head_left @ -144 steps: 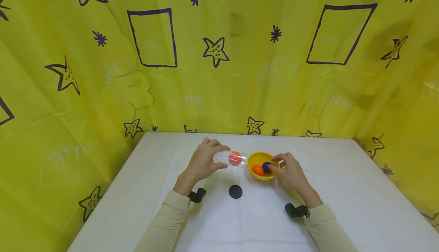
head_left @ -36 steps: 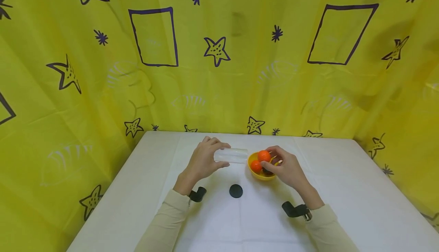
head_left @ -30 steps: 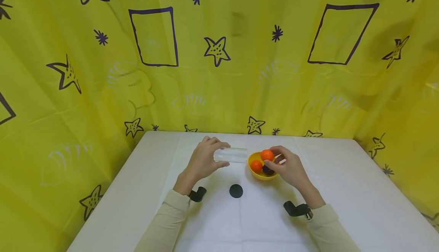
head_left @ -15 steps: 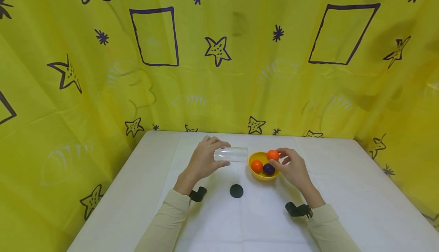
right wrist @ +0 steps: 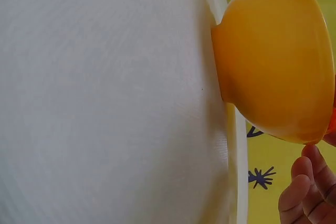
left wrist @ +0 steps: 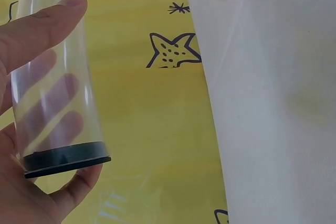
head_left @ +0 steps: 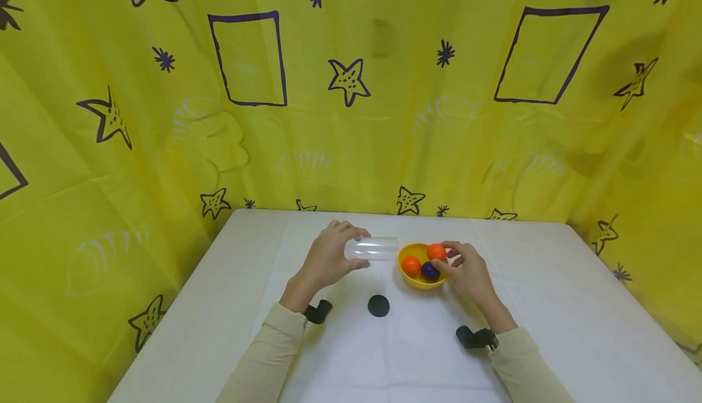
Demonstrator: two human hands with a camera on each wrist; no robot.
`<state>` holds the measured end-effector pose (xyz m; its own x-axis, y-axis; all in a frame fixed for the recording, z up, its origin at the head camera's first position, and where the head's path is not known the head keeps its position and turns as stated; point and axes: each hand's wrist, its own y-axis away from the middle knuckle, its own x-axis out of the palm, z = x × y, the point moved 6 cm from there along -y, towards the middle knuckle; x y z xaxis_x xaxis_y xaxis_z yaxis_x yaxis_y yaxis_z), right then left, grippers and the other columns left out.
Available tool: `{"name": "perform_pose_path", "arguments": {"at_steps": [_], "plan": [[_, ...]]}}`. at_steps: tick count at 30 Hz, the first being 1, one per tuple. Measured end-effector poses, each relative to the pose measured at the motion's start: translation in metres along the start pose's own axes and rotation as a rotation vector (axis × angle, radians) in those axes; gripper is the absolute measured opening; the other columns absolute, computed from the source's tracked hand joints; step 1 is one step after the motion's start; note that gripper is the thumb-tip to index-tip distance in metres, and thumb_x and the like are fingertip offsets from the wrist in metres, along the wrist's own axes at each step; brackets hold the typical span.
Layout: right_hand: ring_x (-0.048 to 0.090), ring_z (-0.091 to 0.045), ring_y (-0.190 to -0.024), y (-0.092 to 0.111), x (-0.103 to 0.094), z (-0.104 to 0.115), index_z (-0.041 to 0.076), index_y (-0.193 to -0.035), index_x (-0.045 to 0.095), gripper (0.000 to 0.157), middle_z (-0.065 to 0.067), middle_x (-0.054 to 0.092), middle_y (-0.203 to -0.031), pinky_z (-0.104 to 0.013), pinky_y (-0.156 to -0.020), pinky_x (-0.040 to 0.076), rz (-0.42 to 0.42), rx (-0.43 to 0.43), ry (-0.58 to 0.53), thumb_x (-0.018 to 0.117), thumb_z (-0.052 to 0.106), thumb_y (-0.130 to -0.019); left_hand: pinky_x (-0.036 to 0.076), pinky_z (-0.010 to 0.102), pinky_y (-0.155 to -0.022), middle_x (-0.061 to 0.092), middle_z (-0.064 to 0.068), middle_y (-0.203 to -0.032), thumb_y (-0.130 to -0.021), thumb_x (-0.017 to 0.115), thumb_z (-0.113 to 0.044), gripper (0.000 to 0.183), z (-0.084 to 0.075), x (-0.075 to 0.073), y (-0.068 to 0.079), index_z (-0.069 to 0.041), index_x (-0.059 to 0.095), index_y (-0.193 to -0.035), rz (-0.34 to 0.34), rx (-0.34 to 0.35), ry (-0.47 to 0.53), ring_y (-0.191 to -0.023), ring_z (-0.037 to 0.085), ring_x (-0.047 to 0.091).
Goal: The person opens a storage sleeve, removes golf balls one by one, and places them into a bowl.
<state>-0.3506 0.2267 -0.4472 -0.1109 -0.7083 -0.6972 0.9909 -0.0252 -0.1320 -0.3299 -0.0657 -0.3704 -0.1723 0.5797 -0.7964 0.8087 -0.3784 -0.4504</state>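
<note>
My left hand [head_left: 329,255] grips a clear plastic tube [head_left: 378,248] held on its side above the table, its mouth facing the bowl. In the left wrist view the tube [left wrist: 58,87] shows nothing inside and a black cap [left wrist: 65,157] closes its base. My right hand [head_left: 468,269] pinches an orange ball [head_left: 436,252] at the right of the yellow bowl [head_left: 406,279]. Inside the bowl lie another orange ball [head_left: 411,266] and a dark purple ball [head_left: 430,271]. In the right wrist view, fingertips [right wrist: 295,188] are right at the rim of the bowl [right wrist: 278,56].
A round black disc [head_left: 378,305] lies on the white-covered table [head_left: 351,354], nearer to me than the tube and bowl. A yellow patterned curtain [head_left: 384,141] hangs behind the table and at both sides.
The orange ball seen in the tube earliest is out of it; the right hand has since held an orange ball over the bowl, moving it right and slightly lower. The left hand barely moved.
</note>
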Motion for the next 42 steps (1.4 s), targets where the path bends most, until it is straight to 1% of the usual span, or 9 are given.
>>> {"name": "perform_pose_path", "arguments": {"at_steps": [4, 7, 9, 12, 15, 27, 33, 39, 42], "plan": [[0.052, -0.028, -0.101, 0.0, 0.003, -0.004, 0.013, -0.142, 0.055, 0.058, -0.018, 0.056, -0.123, -0.028, -0.075, 0.046, 0.016, 0.028, -0.011, 0.072, 0.042, -0.095, 0.051, 0.039, -0.087, 0.07, 0.005, -0.116, -0.079, 0.09, -0.026, 0.048, -0.001, 0.003, 0.0, -0.016, 0.071, -0.122, 0.023, -0.01, 0.016, -0.106, 0.023, 0.056], [0.052, -0.028, -0.102, 0.0, 0.005, -0.006, 0.014, -0.143, 0.055, 0.058, -0.017, 0.056, -0.124, -0.028, -0.075, 0.046, 0.029, 0.037, -0.014, 0.071, 0.043, -0.095, 0.051, 0.038, -0.088, 0.07, 0.004, -0.116, -0.079, 0.09, -0.028, 0.049, -0.001, 0.006, 0.001, -0.017, 0.07, -0.122, 0.036, -0.015, 0.002, -0.106, 0.022, 0.056], [0.052, -0.029, -0.103, 0.0, 0.005, -0.006, 0.013, -0.14, 0.057, 0.052, -0.018, 0.056, -0.123, -0.028, -0.076, 0.046, 0.029, 0.031, -0.015, 0.069, 0.041, -0.097, 0.05, 0.036, -0.087, 0.07, 0.002, -0.117, -0.08, 0.089, -0.03, 0.049, 0.0, 0.008, 0.001, -0.019, 0.069, -0.122, 0.04, -0.014, -0.015, -0.105, 0.021, 0.056], [0.055, -0.03, -0.102, 0.0, 0.004, -0.004, 0.011, -0.132, 0.062, 0.038, -0.018, 0.058, -0.119, -0.027, -0.077, 0.047, 0.004, 0.011, -0.016, 0.066, 0.031, -0.101, 0.049, 0.035, -0.086, 0.071, 0.002, -0.116, -0.08, 0.089, -0.032, 0.049, 0.0, 0.009, 0.001, -0.019, 0.069, -0.122, 0.039, -0.011, -0.022, -0.105, 0.02, 0.056], [0.057, -0.031, -0.102, 0.0, 0.001, -0.003, 0.009, -0.127, 0.064, 0.029, -0.018, 0.059, -0.116, -0.027, -0.079, 0.048, -0.018, -0.005, -0.017, 0.063, 0.023, -0.102, 0.049, 0.036, -0.086, 0.071, 0.002, -0.115, -0.079, 0.089, -0.032, 0.049, 0.0, 0.009, 0.001, -0.019, 0.069, -0.122, 0.04, -0.013, -0.016, -0.104, 0.02, 0.056], [0.057, -0.03, -0.101, 0.001, 0.0, -0.001, 0.008, -0.128, 0.064, 0.031, -0.018, 0.06, -0.117, -0.027, -0.078, 0.049, 0.015, -0.019, -0.008, 0.062, 0.025, -0.102, 0.051, 0.042, -0.092, 0.07, 0.003, -0.116, -0.083, 0.087, -0.031, 0.05, 0.005, 0.019, 0.002, -0.018, 0.066, -0.126, 0.079, -0.056, 0.029, -0.107, 0.023, 0.061], [0.058, -0.029, -0.1, 0.0, -0.006, 0.0, 0.006, -0.127, 0.064, 0.03, -0.019, 0.062, -0.116, -0.026, -0.077, 0.049, 0.028, -0.055, 0.011, 0.063, 0.023, -0.102, 0.054, 0.041, -0.092, 0.07, 0.003, -0.119, -0.085, 0.085, -0.032, 0.05, 0.008, 0.025, 0.003, -0.018, 0.063, -0.127, 0.104, -0.09, 0.058, -0.106, 0.022, 0.065], [0.059, -0.027, -0.096, 0.0, -0.013, 0.002, 0.007, -0.124, 0.066, 0.029, -0.016, 0.065, -0.112, -0.026, -0.074, 0.05, 0.04, -0.102, 0.011, 0.065, 0.023, -0.101, 0.057, 0.037, -0.086, 0.071, 0.005, -0.121, -0.087, 0.083, -0.032, 0.051, 0.012, 0.034, 0.004, -0.016, 0.059, -0.129, 0.128, -0.138, 0.117, -0.101, 0.021, 0.066], [0.059, -0.025, -0.093, 0.002, -0.015, 0.004, 0.008, -0.124, 0.066, 0.027, -0.013, 0.066, -0.108, -0.026, -0.072, 0.05, 0.054, -0.146, 0.002, 0.065, 0.023, -0.101, 0.056, 0.039, -0.09, 0.071, 0.007, -0.124, -0.087, 0.083, -0.03, 0.051, 0.015, 0.039, 0.005, -0.015, 0.057, -0.129, 0.136, -0.16, 0.159, -0.104, 0.023, 0.067]]}}
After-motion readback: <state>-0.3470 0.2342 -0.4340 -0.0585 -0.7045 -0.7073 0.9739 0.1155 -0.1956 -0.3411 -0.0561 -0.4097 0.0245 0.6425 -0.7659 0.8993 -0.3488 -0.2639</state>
